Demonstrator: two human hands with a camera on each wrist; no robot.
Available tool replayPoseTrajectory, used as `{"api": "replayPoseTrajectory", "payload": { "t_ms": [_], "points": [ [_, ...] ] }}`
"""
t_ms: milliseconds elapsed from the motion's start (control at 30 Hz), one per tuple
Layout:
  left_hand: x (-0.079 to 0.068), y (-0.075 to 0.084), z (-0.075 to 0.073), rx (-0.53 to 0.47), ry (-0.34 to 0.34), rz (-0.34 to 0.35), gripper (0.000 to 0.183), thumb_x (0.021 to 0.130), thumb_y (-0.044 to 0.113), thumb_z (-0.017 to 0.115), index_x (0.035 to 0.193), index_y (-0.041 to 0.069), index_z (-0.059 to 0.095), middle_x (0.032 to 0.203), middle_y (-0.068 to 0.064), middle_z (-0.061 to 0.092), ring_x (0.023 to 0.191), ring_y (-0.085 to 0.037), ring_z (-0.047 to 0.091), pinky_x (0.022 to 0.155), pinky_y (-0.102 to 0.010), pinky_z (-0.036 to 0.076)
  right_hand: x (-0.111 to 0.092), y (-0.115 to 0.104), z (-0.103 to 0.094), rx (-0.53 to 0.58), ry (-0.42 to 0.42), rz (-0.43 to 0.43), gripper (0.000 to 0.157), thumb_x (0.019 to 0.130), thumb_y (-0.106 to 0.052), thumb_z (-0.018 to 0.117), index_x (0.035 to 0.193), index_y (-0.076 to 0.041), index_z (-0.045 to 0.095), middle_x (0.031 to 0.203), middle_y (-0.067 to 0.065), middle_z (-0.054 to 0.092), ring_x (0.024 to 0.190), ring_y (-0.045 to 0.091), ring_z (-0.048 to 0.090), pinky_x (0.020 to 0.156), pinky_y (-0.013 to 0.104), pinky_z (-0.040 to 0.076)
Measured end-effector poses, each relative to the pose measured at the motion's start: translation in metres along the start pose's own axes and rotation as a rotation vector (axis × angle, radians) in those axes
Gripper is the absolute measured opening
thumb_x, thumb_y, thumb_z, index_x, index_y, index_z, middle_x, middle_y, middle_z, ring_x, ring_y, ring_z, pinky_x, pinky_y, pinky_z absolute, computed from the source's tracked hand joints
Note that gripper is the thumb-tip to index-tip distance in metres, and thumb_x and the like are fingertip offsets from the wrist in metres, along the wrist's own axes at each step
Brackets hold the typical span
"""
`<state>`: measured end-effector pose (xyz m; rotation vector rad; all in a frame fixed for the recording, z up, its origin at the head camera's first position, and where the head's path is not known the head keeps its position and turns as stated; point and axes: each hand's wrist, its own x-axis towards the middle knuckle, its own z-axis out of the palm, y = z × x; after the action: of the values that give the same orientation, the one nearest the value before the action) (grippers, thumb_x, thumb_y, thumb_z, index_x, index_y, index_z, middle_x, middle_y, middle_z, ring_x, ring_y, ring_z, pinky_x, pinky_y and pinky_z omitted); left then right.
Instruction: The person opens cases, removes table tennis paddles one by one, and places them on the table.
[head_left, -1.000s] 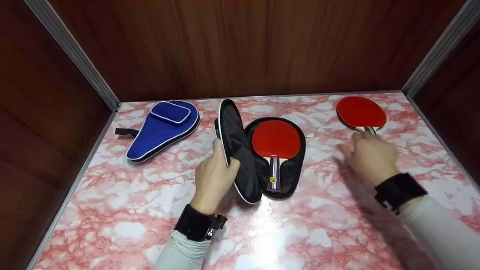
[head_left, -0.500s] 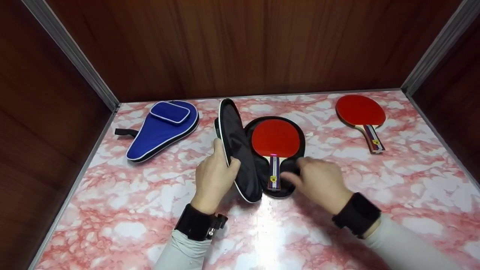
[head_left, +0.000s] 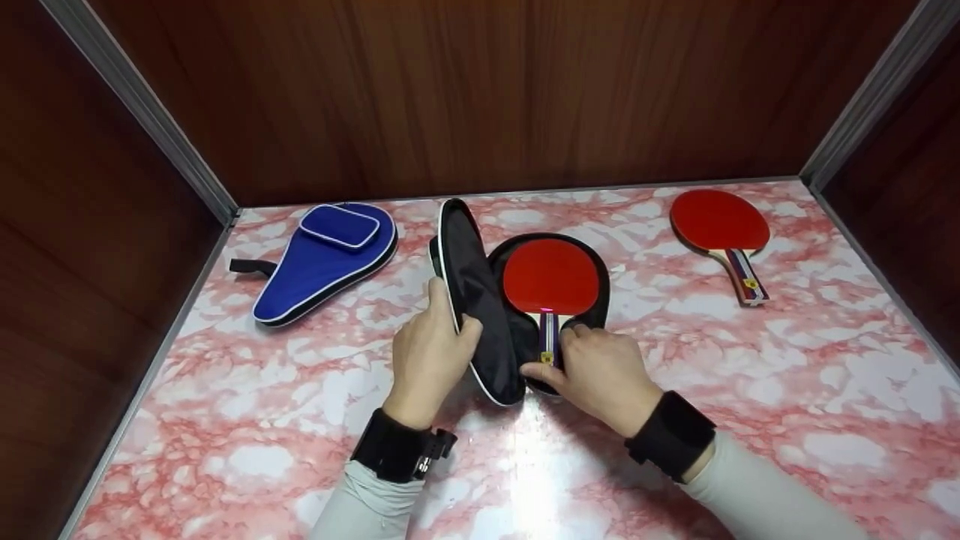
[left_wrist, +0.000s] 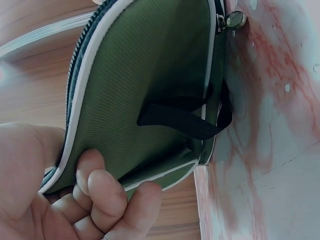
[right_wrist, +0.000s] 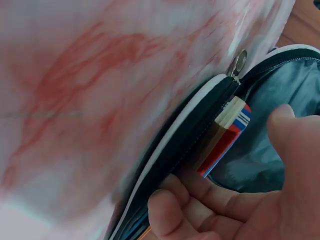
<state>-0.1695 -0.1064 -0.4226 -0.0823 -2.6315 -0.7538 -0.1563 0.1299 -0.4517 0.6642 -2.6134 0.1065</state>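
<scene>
My left hand [head_left: 431, 356] grips the raised flap of a paddle case [head_left: 480, 292], thumb inside and fingers outside. In the left wrist view, its outside [left_wrist: 135, 75] is dark green, with white piping and a black strap. A red table tennis paddle [head_left: 551, 274] lies face up in the case's other half. My right hand [head_left: 607, 375] is at that paddle's handle [right_wrist: 220, 137], fingers bent beside it at the case rim. Its thumb [right_wrist: 282, 120] stands apart from the handle in the right wrist view. The hand partly covers the handle in the head view.
Another red table tennis paddle [head_left: 721, 221] lies at the back right, handle toward me. At the back left lies a blue paddle case [head_left: 315, 262] with a black strap. Dark wooden walls [head_left: 510, 90] enclose the marbled tabletop [head_left: 247, 420].
My right hand has come from the handle of the back-right paddle, leftward and toward me, to the paddle in the case. My left hand keeps holding the flap in place.
</scene>
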Motion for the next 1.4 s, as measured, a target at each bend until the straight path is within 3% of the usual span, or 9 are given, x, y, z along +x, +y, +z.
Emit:
{"api": "replayPoseTrajectory", "payload": {
  "t_ms": [233,433,600,967,1400],
  "points": [
    [0.001,0.001,0.000,-0.004,-0.017,-0.015,0.036,0.095,0.021,0.066,0.120,0.001,0.050,0.064,-0.018,0.062,0.062,-0.048,0.066,0.057,-0.061,0.050,0.000,-0.005,0.006,0.021,-0.043,0.058,0.071,0.089,-0.065,0.085,0.089,0.005,0.072,0.076,0.014,0.060,0.060,0.035,0.064,0.052,0.053,0.057],
    [0.000,0.002,-0.001,-0.004,-0.019,-0.013,0.037,0.094,0.021,0.066,0.120,0.001,0.049,0.063,-0.017,0.060,0.062,-0.048,0.066,0.058,-0.060,0.049,0.000,-0.003,0.011,0.057,-0.028,0.088,0.050,0.088,-0.043,0.086,0.086,0.004,0.068,0.077,0.016,0.060,0.066,0.038,0.067,0.053,0.055,0.056],
    [0.000,0.003,-0.002,-0.008,-0.013,0.000,0.036,0.094,0.020,0.066,0.118,0.001,0.050,0.061,-0.014,0.058,0.061,-0.047,0.065,0.058,-0.060,0.049,-0.003,0.003,0.015,0.039,0.029,0.102,0.036,0.083,-0.029,0.081,0.077,-0.002,0.059,0.071,0.014,0.055,0.058,0.039,0.063,0.048,0.055,0.053],
    [-0.001,0.002,0.000,-0.008,-0.004,0.017,0.037,0.093,0.020,0.068,0.119,0.000,0.050,0.062,-0.014,0.058,0.060,-0.047,0.065,0.057,-0.060,0.049,0.001,0.005,0.016,-0.002,-0.017,0.125,0.042,0.088,-0.032,0.084,0.075,0.001,0.061,0.069,0.016,0.057,0.055,0.041,0.063,0.047,0.054,0.050],
    [-0.001,0.002,0.000,-0.010,-0.021,0.003,0.036,0.094,0.021,0.067,0.119,0.002,0.050,0.062,-0.013,0.058,0.061,-0.047,0.065,0.057,-0.059,0.048,0.001,0.008,0.020,0.014,-0.007,0.116,0.037,0.087,-0.028,0.082,0.074,0.000,0.060,0.066,0.015,0.056,0.054,0.042,0.061,0.047,0.055,0.050]
  ]
}}
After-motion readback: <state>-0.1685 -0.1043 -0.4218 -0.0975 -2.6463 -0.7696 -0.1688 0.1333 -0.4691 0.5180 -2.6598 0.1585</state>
